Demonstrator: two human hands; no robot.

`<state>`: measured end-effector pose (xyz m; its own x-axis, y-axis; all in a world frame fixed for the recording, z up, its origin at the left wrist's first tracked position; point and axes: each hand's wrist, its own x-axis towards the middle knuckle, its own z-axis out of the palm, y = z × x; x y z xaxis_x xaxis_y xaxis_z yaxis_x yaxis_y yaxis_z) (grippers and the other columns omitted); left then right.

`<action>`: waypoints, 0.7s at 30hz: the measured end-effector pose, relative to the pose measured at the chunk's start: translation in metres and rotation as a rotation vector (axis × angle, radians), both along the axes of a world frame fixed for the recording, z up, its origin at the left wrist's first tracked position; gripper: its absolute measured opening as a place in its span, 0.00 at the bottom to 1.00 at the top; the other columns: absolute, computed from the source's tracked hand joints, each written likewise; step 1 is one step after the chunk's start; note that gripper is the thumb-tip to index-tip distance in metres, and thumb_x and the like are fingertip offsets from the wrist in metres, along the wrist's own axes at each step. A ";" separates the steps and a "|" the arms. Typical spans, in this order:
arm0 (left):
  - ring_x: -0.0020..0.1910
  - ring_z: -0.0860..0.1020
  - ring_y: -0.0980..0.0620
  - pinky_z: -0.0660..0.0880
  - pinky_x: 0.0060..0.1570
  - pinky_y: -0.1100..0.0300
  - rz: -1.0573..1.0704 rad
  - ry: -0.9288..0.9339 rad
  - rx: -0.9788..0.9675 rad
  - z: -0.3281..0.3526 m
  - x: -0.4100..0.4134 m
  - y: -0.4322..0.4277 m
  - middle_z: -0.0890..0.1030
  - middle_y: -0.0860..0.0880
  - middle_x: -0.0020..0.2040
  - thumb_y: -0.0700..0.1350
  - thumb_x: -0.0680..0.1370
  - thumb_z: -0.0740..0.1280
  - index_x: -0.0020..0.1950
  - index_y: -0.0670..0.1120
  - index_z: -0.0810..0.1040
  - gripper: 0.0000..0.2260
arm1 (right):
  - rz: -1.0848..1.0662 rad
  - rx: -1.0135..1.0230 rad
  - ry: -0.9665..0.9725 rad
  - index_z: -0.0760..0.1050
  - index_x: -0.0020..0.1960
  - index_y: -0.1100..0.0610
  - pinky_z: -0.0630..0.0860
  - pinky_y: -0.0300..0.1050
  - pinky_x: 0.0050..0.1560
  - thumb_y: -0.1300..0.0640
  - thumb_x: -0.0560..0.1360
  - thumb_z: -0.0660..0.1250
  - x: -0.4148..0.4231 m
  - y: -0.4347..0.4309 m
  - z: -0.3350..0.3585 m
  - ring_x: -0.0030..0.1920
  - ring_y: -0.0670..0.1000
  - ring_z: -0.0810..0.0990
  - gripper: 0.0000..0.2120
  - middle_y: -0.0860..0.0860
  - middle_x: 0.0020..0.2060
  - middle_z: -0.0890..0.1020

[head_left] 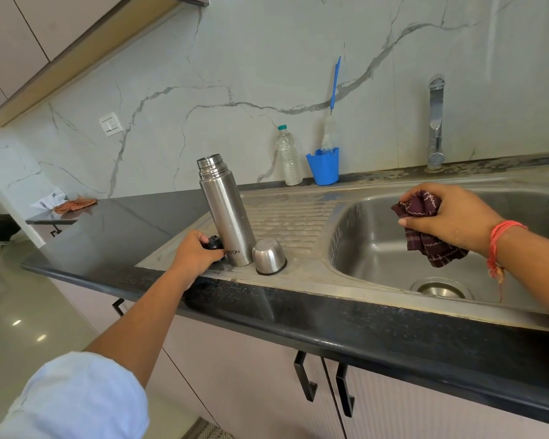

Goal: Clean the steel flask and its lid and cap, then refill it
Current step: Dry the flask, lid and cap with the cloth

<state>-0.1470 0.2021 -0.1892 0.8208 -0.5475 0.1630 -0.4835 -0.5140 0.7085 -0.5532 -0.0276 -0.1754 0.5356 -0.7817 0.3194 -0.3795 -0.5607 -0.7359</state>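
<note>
Nearest, the black speckled stone counter (298, 308) fronts the steel sink (362, 242). On the sink's ribbed drainboard (292, 217) the left hand (197, 256) curls its fingers round a small black plastic lid (213, 243), low at the foot of the flask. It looks like the next piece to be lifted for wiping.

The tall brushed-steel flask (227, 213) stands upright just beside that hand, mouth open and threads bare, likely left uncapped so the inside can air and take the refill. Just right of its base the domed steel cap (268, 256) rests mouth-down, a sensible way to let it drain.

Over the basin the right hand (454, 217), a red thread (501, 245) at its wrist, bunches a dark maroon checked cloth (425, 229) in a closed grip, probably held there so drips fall into the bowl.

Farther back, against the marble wall (203, 74), stand a clear plastic water bottle (288, 156), perhaps the refill source, a blue cup (324, 167) holding a white bottle brush (329, 131), and the steel tap (436, 122).
</note>
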 end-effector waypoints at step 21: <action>0.74 0.65 0.48 0.62 0.70 0.49 -0.527 -1.102 0.775 0.025 -0.121 -0.028 0.69 0.50 0.77 0.54 0.84 0.63 0.81 0.53 0.64 0.25 | 0.187 -0.225 0.119 0.78 0.58 0.45 0.75 0.35 0.43 0.56 0.74 0.76 0.013 0.028 0.003 0.45 0.43 0.79 0.15 0.44 0.48 0.82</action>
<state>-0.2682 0.1744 -0.1641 0.1549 -0.9834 0.0949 -0.8404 -0.1816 -0.5106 -0.5404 0.0006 -0.1728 0.7072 -0.5832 0.3998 -0.3308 -0.7726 -0.5418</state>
